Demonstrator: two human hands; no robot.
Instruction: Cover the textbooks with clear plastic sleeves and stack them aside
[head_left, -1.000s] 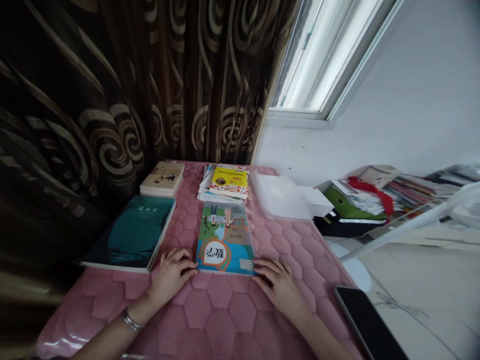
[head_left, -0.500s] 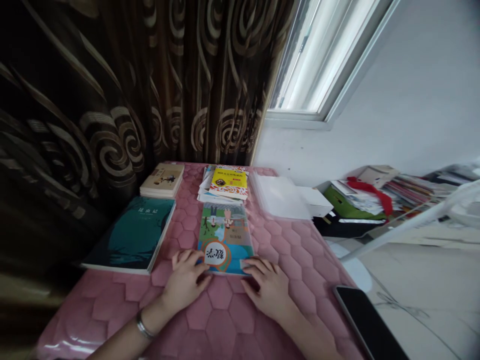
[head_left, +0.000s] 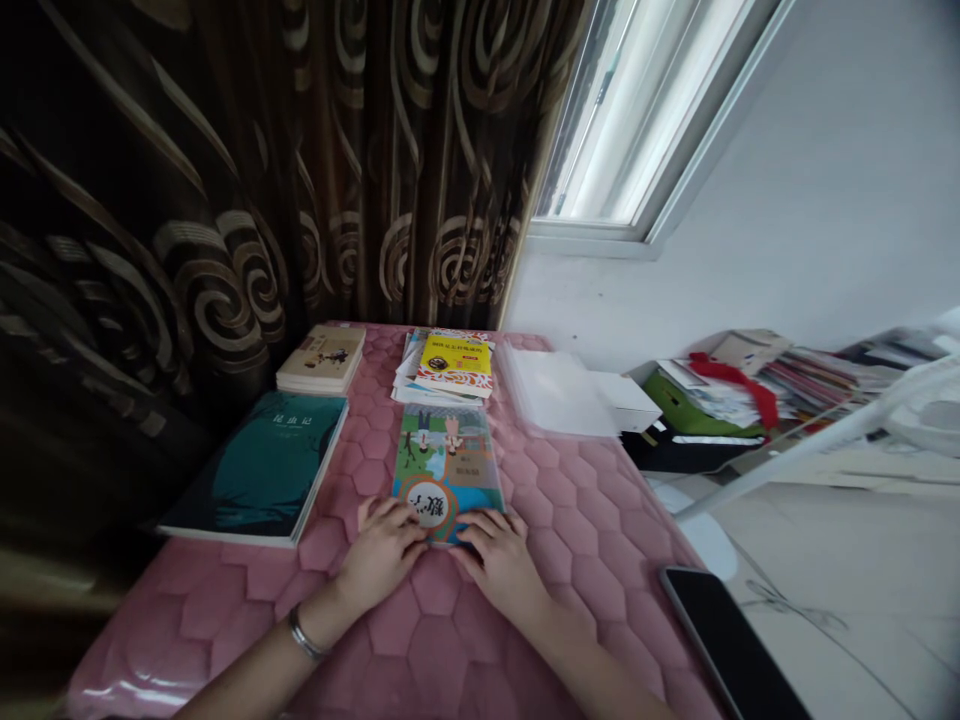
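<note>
A mathematics textbook [head_left: 461, 462] with a colourful cover lies flat, its title upside down to me. My left hand [head_left: 386, 545] rests at its near left corner, fingers loosely bent and partly over the cover. On the near right part of the cover lies my right hand [head_left: 499, 565], fingers apart and thumb by the near edge. Both hands touch the book without lifting it. Beyond it is a loose stack of books and papers topped by a yellow-and-white book [head_left: 456, 362]. To the left, a dark teal book [head_left: 262, 465] lies before a small stack of beige books [head_left: 322, 358].
A quilted pink cover [head_left: 435, 650] spreads over the table. Translucent plastic sheets [head_left: 559, 390] and a white box [head_left: 626, 400] lie at the back right. A dark phone [head_left: 731, 640] sits at the right edge. Patterned curtains [head_left: 375, 150] hang behind; piled papers [head_left: 720, 385] stand off right.
My right hand has slid left, further over the textbook's near edge. The left hand has shifted slightly right, onto the cover. The textbook stays in place.
</note>
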